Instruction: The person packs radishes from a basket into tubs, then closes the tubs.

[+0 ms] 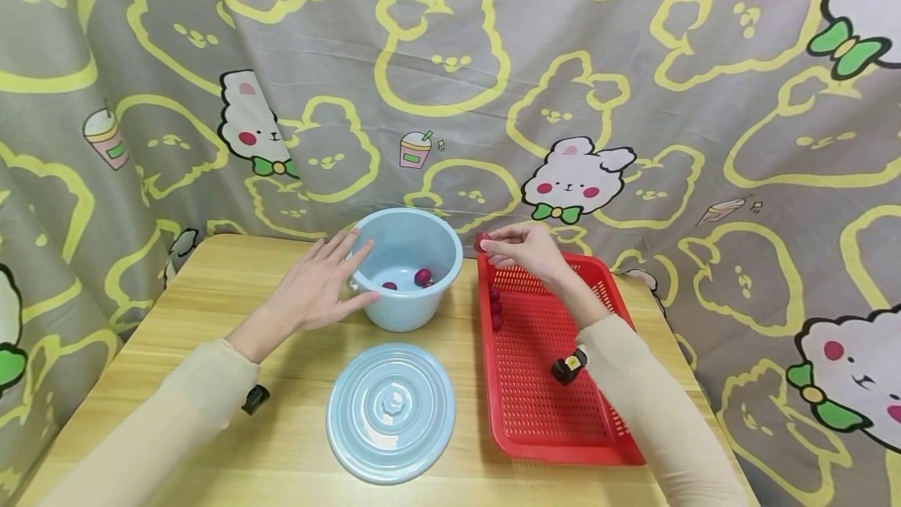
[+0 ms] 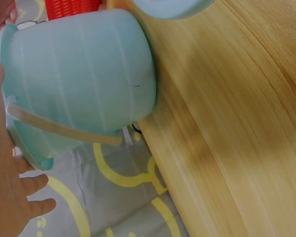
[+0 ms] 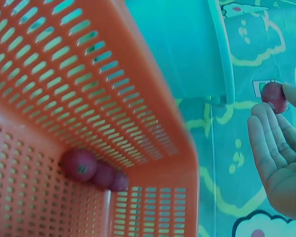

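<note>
My right hand (image 1: 524, 253) pinches a small dark-red round fruit (image 3: 274, 96) between thumb and fingertips, above the far left corner of a red plastic basket (image 1: 535, 405). In the basket, three similar fruits (image 1: 496, 309) line its left side. A light-blue bucket (image 1: 404, 313) stands upright to the left, with a few of the fruits (image 1: 422, 277) inside. Spread and straight-fingered, my left hand (image 1: 317, 280) is at the bucket's left rim, holding nothing. The left wrist view shows the bucket's pale handle (image 2: 64, 129) hanging along its side.
A round light-blue lid (image 1: 390, 429) with a centre knob lies on the wooden table (image 1: 281, 429) in front of the bucket, left of the basket. Behind the table hangs a grey patterned curtain (image 1: 317, 61). Both wrists wear a small black camera.
</note>
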A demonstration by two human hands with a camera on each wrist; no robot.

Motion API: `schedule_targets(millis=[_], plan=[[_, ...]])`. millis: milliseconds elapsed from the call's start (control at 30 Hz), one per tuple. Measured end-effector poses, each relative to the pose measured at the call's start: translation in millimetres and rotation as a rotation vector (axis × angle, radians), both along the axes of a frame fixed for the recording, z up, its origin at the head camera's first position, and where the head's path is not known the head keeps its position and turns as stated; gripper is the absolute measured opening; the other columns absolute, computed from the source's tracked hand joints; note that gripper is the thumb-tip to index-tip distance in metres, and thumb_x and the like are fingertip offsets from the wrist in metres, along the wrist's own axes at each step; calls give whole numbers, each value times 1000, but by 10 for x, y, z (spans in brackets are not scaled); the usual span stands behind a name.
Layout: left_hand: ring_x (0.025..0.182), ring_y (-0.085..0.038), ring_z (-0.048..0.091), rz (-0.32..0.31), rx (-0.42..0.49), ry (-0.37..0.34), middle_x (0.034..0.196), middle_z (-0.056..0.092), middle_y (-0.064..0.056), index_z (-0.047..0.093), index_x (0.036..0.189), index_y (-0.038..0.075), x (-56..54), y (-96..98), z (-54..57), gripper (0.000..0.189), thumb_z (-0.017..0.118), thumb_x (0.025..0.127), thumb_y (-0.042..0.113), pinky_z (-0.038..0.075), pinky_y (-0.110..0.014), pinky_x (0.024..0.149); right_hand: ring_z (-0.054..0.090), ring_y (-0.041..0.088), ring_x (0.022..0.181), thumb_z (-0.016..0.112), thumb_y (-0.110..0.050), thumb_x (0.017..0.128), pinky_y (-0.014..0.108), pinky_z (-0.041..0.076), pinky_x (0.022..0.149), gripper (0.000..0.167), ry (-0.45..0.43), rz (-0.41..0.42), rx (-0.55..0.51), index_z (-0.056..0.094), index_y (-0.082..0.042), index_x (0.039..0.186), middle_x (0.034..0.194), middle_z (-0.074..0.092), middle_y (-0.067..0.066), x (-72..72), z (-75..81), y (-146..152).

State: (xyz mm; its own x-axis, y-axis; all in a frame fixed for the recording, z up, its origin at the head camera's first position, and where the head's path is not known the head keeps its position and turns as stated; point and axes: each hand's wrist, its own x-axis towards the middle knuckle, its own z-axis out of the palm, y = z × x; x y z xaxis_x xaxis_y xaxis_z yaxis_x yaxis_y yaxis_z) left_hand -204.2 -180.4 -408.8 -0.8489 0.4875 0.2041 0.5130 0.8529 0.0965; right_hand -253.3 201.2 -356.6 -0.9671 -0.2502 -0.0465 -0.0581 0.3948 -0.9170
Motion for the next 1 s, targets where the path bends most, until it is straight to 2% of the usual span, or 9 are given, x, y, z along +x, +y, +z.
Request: schedule_targets(millis=[167,300,400,467,567,700,800,867,1000], plan=[[162,-43,28,1,-4,1,177,20,-19,31,167,13,2,2,-4,94,53,98,72,28,-65,129,79,42,98,82,-25,94,55,63,95,38,-18,2,-15,74,2,121,108,81,19,-6,23,-136],[162,-43,28,2,-7,3,177,19,-18,31,167,13,-2,3,-8,94,53,98,72,29,-65,129,81,32,90,82,-26,94,50,65,92,38,-27,17,-20,75,1,120,110,80,22,-19,34,-238],[162,-43,28,4,-9,5,177,19,-18,31,167,13,-5,0,-9,94,53,98,72,29,-65,129,80,21,82,82,-26,94,41,67,85,36,-31,29,-18,76,0,119,107,81,18,-29,43,-320],[162,-43,28,3,-8,6,177,19,-18,31,167,13,-7,0,-10,94,53,98,72,29,-65,129,79,19,80,83,-24,93,38,68,82,34,-30,35,-25,76,0,117,104,82,16,-32,51,-379],[162,-43,28,3,-4,7,177,19,-18,32,167,13,-10,-1,-13,94,53,98,72,30,-65,129,80,24,81,83,-22,92,36,68,80,33,-27,45,-33,77,0,115,101,82,15,-40,52,-459],[161,-43,28,1,-4,11,177,20,-18,32,167,13,-13,1,-18,94,53,98,72,30,-65,128,79,39,91,84,-22,92,36,68,80,31,-28,54,-41,78,0,113,100,82,14,-49,35,-551],[161,-43,29,1,-3,12,177,20,-18,32,167,13,-14,1,-19,94,54,98,73,30,-65,128,78,44,96,84,-21,92,38,68,82,31,-28,59,-52,78,0,113,99,82,13,-59,12,-608],[161,-43,29,2,-2,10,177,20,-18,32,167,13,-12,1,-17,94,54,98,73,30,-65,128,79,41,93,84,-21,92,38,68,83,30,-28,58,-53,78,0,113,99,82,13,-65,-7,-638],[162,-43,28,5,-3,0,177,19,-18,31,167,13,-9,2,-11,94,53,98,73,29,-65,129,80,25,85,83,-23,92,38,67,85,31,-39,71,-40,78,-2,115,101,82,13,-80,-38,-692]])
